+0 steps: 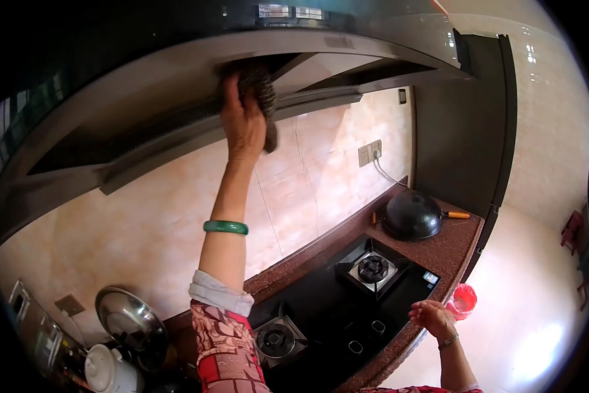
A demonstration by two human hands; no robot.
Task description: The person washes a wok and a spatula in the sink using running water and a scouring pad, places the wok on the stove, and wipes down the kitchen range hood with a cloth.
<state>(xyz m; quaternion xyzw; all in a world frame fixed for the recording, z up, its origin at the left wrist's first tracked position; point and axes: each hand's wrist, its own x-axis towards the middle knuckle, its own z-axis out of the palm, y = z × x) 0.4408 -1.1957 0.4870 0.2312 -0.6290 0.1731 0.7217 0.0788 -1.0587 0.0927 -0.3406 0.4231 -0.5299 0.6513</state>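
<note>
My left hand [244, 128], with a green bangle on the wrist, reaches up to the underside of the range hood [176, 92]. Its fingers are closed on a dark, rough-textured cloth [265, 98] pressed against the hood, and one end of the cloth hangs below the hand. Part of the cloth is lost in shadow. Low on the right, my right hand [433, 317] is held by the front edge of the counter, fingers loosely stretched and nothing in them. Below both hands lies the black gas stove [333, 327] with two burners.
An upturned wok [412, 215] with wooden handles sits on the counter's far end, beside a tall dark cabinet [458, 124]. A metal lid [130, 321] leans on the wall near a white lidded pot [111, 372]. A red bin [463, 301] stands on the floor.
</note>
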